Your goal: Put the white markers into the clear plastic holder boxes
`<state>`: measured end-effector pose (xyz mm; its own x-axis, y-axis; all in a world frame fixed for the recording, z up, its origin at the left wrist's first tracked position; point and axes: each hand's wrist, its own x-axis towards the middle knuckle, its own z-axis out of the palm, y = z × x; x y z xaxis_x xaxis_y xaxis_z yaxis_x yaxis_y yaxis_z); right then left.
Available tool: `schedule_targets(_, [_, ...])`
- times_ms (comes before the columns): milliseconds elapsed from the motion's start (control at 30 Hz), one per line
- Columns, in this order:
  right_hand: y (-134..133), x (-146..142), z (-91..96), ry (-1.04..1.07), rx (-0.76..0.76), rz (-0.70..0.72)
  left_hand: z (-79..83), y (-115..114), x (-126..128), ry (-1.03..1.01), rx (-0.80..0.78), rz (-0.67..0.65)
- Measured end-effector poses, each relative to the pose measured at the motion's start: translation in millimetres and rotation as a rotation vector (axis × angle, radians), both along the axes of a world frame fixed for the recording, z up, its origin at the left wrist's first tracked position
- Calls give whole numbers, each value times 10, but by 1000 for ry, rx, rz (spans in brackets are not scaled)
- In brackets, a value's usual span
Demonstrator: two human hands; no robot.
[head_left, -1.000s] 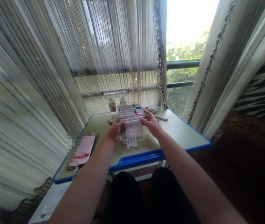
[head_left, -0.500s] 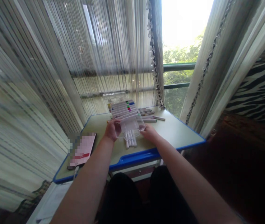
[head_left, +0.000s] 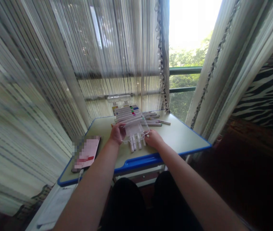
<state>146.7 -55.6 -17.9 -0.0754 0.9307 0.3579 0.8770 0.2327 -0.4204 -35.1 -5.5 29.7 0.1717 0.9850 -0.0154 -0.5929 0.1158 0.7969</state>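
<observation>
Clear plastic marker case [head_left: 133, 129]: tilted above the middle of the table [head_left: 182, 138], open. Directions from the case, twelve toward the window. White-barrelled markers [head_left: 127, 114] lie crosswise in its far part, side by side; cap colours at their right ends include green, red, blue and black. Near part shows bare plastic.

Left hand [head_left: 117, 134] at seven to eight, clamped on the case's near left side. Right hand [head_left: 153, 139] at four, by the near right corner, fingers curled next to a white marker [head_left: 144, 142]; whether they grip it or the case, cannot tell. Hands apart, case between them.

At six, more white markers [head_left: 138, 143] jut from under the near edge, pointing toward the person. At three, a loose spread of markers [head_left: 154, 121] on the tabletop, caps mostly dark.

At eight, a tablet-like device [head_left: 89, 152] near the table's edge, partly pixelated; white cable [head_left: 80, 175] at its near end. At twelve, striped string curtain [head_left: 122, 48]; at one, greenery [head_left: 183, 81] behind green rails [head_left: 186, 71].
</observation>
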Motion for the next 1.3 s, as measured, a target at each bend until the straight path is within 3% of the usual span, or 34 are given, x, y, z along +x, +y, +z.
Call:
schedule_targets(233, [-83,5,44,-125,-66,-112,0,2,-1,-1,-9,29])
schedule_targets(367, [-38,72,5,40,-19,-231,-6,17,-11,-2,-23,24])
schedule_targets(533, [104,245,-55,398,256,-341,-27,48,-23,7,-26,28])
schedule_targets(633, [170,301,-88,561,474,-302,-38,55,-22,15,-23,43])
schedule_targets(767, [191,285,-116,579,639,-215,-38,47,-15,44,-21,58])
schedule_targets(967, [131,248,-90,511,649,-136,-40,42,0,85,-3,74])
schedule_targets(1300, [125,224,-84,480,671,-126,-60,37,10,138,33,49])
